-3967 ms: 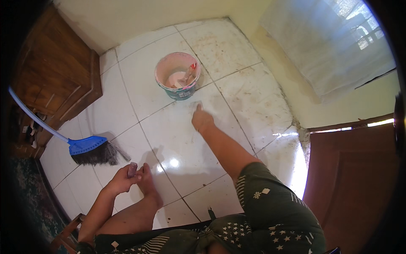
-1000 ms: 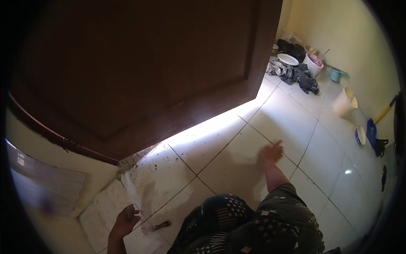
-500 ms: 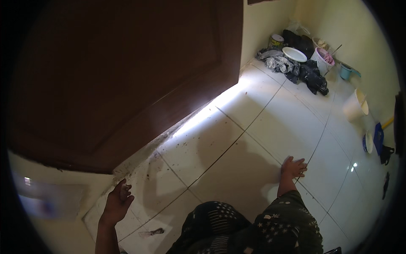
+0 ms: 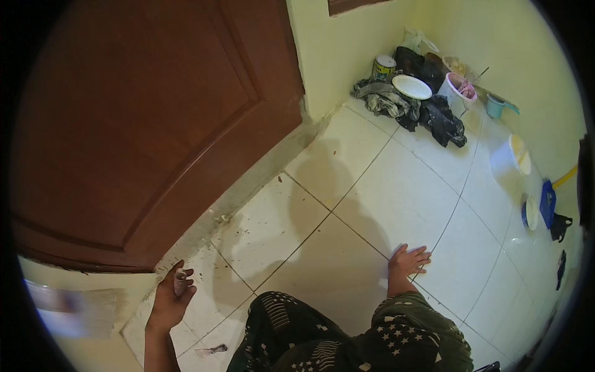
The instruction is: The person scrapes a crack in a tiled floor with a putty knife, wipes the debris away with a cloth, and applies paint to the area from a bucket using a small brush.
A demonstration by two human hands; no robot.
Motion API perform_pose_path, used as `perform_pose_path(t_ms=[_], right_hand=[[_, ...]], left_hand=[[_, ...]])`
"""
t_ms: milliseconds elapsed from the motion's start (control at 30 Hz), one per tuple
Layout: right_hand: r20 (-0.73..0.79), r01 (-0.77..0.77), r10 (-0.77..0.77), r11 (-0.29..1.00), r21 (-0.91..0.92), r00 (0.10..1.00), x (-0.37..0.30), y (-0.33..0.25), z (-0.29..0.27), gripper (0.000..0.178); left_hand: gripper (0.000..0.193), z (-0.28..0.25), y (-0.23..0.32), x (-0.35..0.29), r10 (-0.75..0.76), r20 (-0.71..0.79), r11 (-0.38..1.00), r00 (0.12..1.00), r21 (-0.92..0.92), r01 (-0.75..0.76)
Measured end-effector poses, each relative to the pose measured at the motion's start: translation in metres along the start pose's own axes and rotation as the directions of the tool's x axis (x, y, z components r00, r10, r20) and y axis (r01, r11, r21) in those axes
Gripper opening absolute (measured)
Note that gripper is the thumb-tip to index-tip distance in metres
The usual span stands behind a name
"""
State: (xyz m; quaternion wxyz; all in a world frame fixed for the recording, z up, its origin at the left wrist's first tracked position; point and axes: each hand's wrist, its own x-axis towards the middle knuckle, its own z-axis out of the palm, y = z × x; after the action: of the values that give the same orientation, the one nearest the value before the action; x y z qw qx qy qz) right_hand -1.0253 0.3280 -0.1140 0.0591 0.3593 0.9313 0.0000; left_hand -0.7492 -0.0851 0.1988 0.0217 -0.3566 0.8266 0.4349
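My left hand (image 4: 168, 302) is closed around a small pale, stained object (image 4: 180, 282) whose kind I cannot make out. Its fingers are by the lower left corner of the brown panelled door (image 4: 155, 136); whether they touch it is unclear. On the white tiles to the right, my right hand (image 4: 409, 260) rests palm down with its fingers spread, holding nothing. A rough grey cement strip (image 4: 248, 180) runs along the foot of the door, and dark crumbs lie scattered on the tiles beside it. Near my left forearm is a small dark-stained tool-like piece (image 4: 214, 349).
At the far corner stand a paint can (image 4: 383, 66), a white lid (image 4: 412, 87), black plastic bags (image 4: 443, 121) and a pink-rimmed bucket (image 4: 457, 92). Along the right wall are a blue dipper (image 4: 496, 107), a cream bucket (image 4: 505, 160), a bowl (image 4: 529, 212) and a blue dustpan (image 4: 547, 201).
The door has swung away from me toward its frame, and the bright light along its foot is gone. The cement strip shows more fully. Both hands keep their poses; my view has shifted slightly.
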Motion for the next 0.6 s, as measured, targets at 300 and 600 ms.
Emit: perform_pose_path(t_ms=[300,600], right_hand=[[-0.013,0.004,-0.004,1.000,-0.031,1.000,-0.008,-0.006,-0.008,0.070],[-0.031,0.188,-0.191,0.980,-0.062,0.981,-0.018,-0.003,-0.013,0.071]], left_hand=[[0.055,0.003,-0.009,-0.039,-0.099,-0.173,0.986,0.980,-0.151,0.073],[0.055,0.004,-0.001,-0.083,-0.095,-0.336,0.988,0.937,-0.145,0.048]])
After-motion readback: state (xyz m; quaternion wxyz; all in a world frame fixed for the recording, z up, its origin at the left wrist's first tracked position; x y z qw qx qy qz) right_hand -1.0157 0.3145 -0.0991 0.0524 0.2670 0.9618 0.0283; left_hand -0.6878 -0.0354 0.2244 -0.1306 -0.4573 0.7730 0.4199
